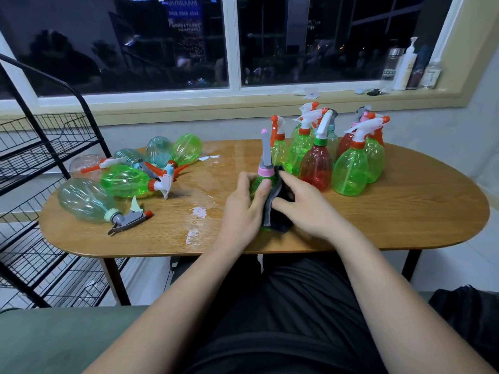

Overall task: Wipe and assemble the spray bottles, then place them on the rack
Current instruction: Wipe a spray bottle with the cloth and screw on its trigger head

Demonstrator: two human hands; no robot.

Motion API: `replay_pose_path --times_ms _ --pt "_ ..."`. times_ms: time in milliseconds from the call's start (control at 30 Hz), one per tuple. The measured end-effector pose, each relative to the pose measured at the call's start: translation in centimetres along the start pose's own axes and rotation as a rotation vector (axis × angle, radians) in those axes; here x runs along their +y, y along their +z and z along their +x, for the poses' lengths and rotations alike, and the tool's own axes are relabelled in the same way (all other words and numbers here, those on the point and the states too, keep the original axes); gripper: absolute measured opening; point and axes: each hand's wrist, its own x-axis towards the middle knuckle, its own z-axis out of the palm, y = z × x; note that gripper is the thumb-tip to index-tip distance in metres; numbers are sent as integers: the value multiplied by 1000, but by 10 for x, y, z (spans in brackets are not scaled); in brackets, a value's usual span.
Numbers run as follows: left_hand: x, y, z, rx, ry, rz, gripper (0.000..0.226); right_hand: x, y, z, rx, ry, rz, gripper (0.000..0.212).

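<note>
A green bottle is held upright near the front edge of the table. It is gripped round its body by the left hand, probably so that it cannot turn. A dark cloth is clasped against its side by the right hand, fingers curved over it, evidently for wiping. The lying bottles are kept left, by the rack, and the standing bottles right, presumably to keep the two lots apart
</note>
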Motion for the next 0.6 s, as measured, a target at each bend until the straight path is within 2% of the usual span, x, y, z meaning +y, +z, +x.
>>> replay_pose_path --times_ms 133,233,400,500,600 --pt "-4 -1 3 37 70 29 31 -1 6 1 51 -35 24 44" --pt "-3 -1 3 50 56 46 36 3 13 -6 61 -44 31 45" --pt "-4 1 3 81 74 82 36 19 16 -14 39 11 73 38" --pt "-6 1 4 75 88 76 36 25 14 -16 12 46 23 40" --pt "-7 0 4 50 69 59 46 27 12 -17 -31 78 -71 46"
